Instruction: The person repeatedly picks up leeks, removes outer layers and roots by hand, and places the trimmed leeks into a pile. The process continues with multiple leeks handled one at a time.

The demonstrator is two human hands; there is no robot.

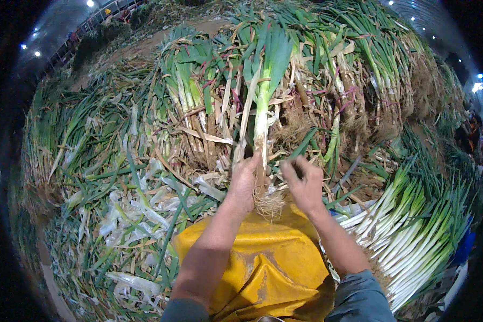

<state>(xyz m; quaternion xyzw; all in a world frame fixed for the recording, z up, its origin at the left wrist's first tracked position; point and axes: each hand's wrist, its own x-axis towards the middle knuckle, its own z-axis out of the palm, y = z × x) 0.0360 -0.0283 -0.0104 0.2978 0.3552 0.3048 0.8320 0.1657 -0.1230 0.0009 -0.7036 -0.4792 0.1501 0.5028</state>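
Note:
My left hand (243, 181) grips a large green onion (261, 120) low on its stalk. The onion stands nearly upright, with its green leaves away from me and its stringy roots (269, 205) hanging over a yellow waterproof apron (265, 257). Dry brown outer skin clings to its lower stalk. To the right of the stalk, and apart from it, is my right hand (304, 181) with curled fingers. Whether those fingers pinch a bit of skin is hidden. A green leaf (304, 143) lies just beyond them.
Unpeeled onions in tied bundles (346, 88) form a bank in front. Peeled white onions (402, 237) lie in a row at the right. Stripped skins and leaves (133, 217) cover the ground at the left. A grey bar-like object (346, 175) sticks up beyond my right hand.

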